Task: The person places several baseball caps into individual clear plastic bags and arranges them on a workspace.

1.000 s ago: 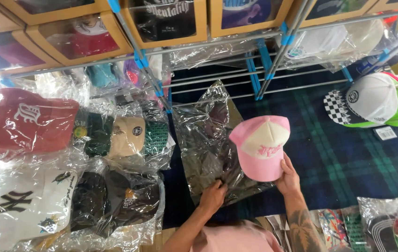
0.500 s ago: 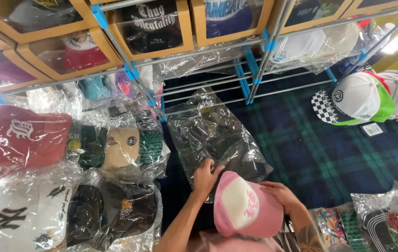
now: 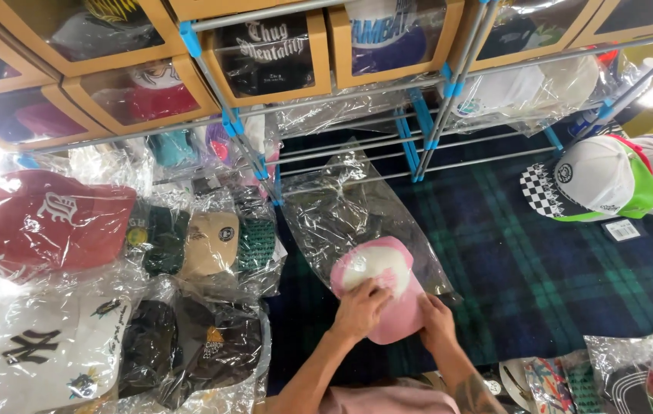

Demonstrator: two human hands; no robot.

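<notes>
Head | both hands (image 3: 360,310) (image 3: 438,322) clasp pink-and-white cap (image 3: 380,285) | seemingly entering clear bag (image 3: 349,215)

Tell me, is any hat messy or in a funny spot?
Only the pink and white cap is out of a bag; both hands press it at the mouth of a crinkled clear bag. The other caps look tidy.
</notes>
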